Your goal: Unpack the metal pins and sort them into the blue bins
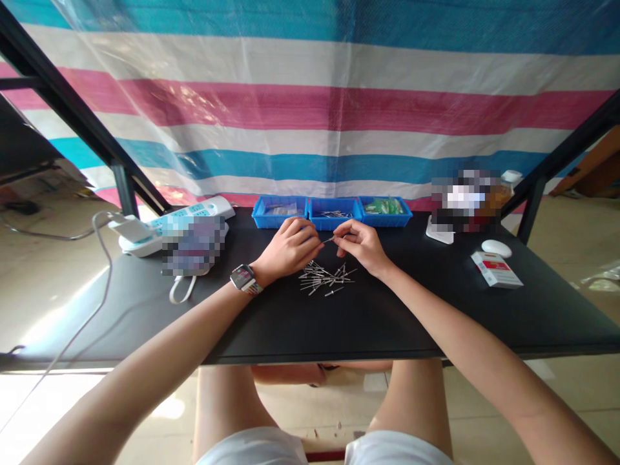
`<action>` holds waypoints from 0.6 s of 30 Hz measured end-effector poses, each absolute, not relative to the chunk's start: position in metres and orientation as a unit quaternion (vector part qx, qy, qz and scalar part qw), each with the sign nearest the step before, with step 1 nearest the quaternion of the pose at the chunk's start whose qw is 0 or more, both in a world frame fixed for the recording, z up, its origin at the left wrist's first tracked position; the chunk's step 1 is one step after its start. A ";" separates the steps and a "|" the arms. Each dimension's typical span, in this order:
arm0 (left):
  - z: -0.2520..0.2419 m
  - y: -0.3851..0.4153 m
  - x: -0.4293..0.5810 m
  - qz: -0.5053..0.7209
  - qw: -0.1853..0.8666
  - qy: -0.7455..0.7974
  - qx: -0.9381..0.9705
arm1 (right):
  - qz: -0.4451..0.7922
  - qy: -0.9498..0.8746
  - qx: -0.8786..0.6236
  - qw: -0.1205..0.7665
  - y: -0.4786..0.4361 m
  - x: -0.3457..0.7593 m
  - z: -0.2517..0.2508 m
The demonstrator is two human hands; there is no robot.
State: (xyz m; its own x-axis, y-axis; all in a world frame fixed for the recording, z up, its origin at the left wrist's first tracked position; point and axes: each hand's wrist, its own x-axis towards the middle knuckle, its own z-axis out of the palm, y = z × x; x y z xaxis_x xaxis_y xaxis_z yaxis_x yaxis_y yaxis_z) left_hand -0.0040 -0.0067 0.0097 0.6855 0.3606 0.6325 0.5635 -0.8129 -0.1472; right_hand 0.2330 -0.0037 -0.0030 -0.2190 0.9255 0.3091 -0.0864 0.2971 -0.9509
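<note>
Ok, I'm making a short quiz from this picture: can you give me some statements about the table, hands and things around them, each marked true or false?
1. Three blue bins stand in a row. True.
2. The pin pile lies beyond the bins. False: the pin pile lies on the table, on the near side of the bins.
3. The right hand has a pin at its fingertips. True.
4. The power strip is on the person's right. False: the power strip is on the left.
5. The left arm wears a watch. True.
</note>
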 end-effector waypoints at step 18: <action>0.010 -0.009 -0.004 -0.357 0.188 -0.311 -0.860 | 0.389 -0.603 -0.393 0.575 0.013 0.238 0.000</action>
State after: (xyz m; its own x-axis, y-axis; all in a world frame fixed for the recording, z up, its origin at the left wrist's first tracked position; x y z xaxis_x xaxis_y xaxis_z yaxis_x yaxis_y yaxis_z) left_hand -0.0038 -0.0089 0.0096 0.5515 0.4016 0.7312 0.6699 -0.7355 -0.1013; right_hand 0.2375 0.0126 -0.0003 -0.0289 0.9213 0.3878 0.0256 0.3885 -0.9211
